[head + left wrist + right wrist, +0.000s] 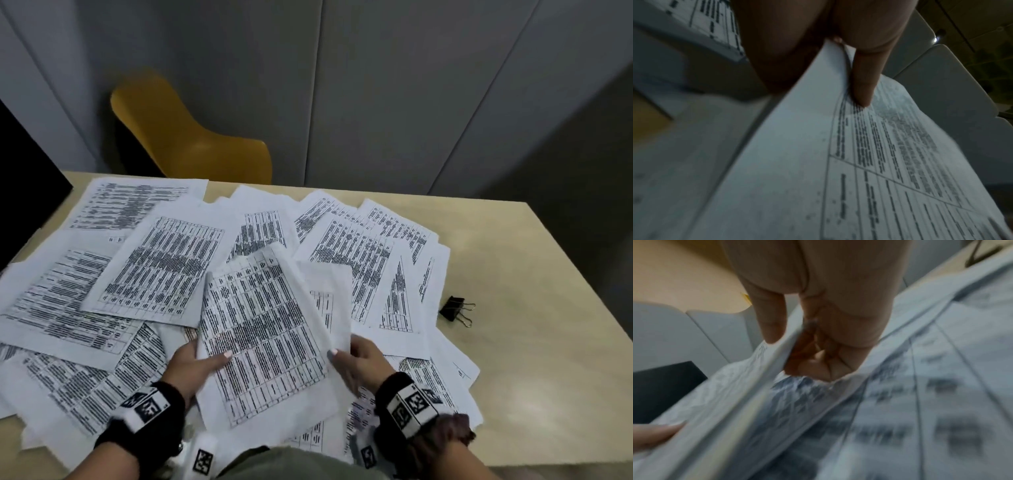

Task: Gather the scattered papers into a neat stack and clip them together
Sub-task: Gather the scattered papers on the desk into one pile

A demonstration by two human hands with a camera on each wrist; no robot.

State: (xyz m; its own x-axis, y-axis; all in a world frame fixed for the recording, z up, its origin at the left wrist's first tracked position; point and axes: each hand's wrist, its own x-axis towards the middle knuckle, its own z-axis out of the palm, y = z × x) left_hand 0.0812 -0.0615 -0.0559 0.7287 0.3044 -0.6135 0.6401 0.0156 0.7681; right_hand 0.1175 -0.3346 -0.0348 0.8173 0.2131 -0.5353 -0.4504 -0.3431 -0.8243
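Presently both hands hold a small gathered batch of sheets (263, 329) at the near centre of the table (534, 308), raised off the loose papers (161, 270) that cover most of its left and middle. Left hand (193, 365) pinches the batch's left edge — thumb on the printed face, fingers beneath. Right hand (359, 363) pinches the right edge likewise; the right wrist view, though blurred, shows its thumb (772, 318) on top and the fingers curled under several sheet edges. Loose papers lie overlapping at mixed angles, printed tables facing up. Black binder clip (455, 310) rests on bare table just right of the spread, apart from both hands — untouched. Yellow chair (191, 137) stands beyond the far edge
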